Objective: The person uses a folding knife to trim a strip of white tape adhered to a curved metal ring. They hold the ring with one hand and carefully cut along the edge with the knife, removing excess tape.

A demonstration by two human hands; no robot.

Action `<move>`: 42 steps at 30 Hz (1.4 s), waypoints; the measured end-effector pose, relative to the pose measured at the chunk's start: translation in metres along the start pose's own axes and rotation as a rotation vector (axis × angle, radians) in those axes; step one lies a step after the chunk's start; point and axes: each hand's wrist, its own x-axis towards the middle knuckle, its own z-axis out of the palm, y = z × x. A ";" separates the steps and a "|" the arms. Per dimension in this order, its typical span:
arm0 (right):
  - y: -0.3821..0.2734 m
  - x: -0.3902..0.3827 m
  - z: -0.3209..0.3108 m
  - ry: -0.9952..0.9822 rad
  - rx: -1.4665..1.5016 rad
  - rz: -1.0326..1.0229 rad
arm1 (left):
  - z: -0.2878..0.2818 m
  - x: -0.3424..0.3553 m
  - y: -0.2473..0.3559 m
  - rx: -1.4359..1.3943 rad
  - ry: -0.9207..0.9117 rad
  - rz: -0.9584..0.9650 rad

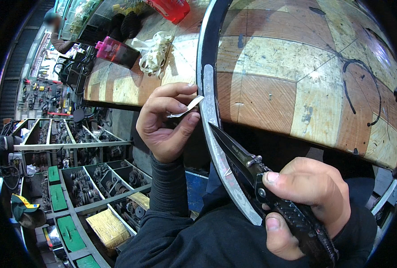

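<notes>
My right hand (305, 201) is clenched round the black textured handle of a folding knife (270, 178), thumb laid along its near side. The dark blade runs up and left, its tip lying against the inner face of a silver wheel rim (216, 143) that curves from the far edge of the view down toward my lap.

My left hand (167, 120) sits just left of the rim, thumb and forefinger pinching a thin strip of pale tape (187, 107). The strip's right end touches the rim's inner face, a little above the knife tip (whether it is stuck there or only resting, I cannot tell).

A black tyre (209, 40) edges the rim higher up. Behind the wheel lies a worn table top (287, 89) of tan and brown wooden blocks, marked with black lines.

- Far left on that top: a heap of pale curled strips (156, 53), a pink-capped dark bottle (115, 51), a red container (171, 9).
- Near left, below: grey compartment bins (95, 183) of dark metal parts, some with green lids (57, 196), plus a yellow wrapped block (109, 228).
- Far left corner: another person's sleeve (60, 44).
</notes>
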 end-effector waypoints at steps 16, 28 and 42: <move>0.007 -0.004 0.002 -0.019 -0.014 -0.134 | -0.001 0.000 0.000 -0.006 -0.013 -0.007; 0.004 -0.010 -0.003 -0.075 -0.015 -0.116 | -0.001 0.002 0.000 0.007 -0.029 -0.005; 0.006 -0.018 0.000 -0.044 0.021 -0.146 | -0.001 0.001 -0.001 0.012 -0.021 -0.011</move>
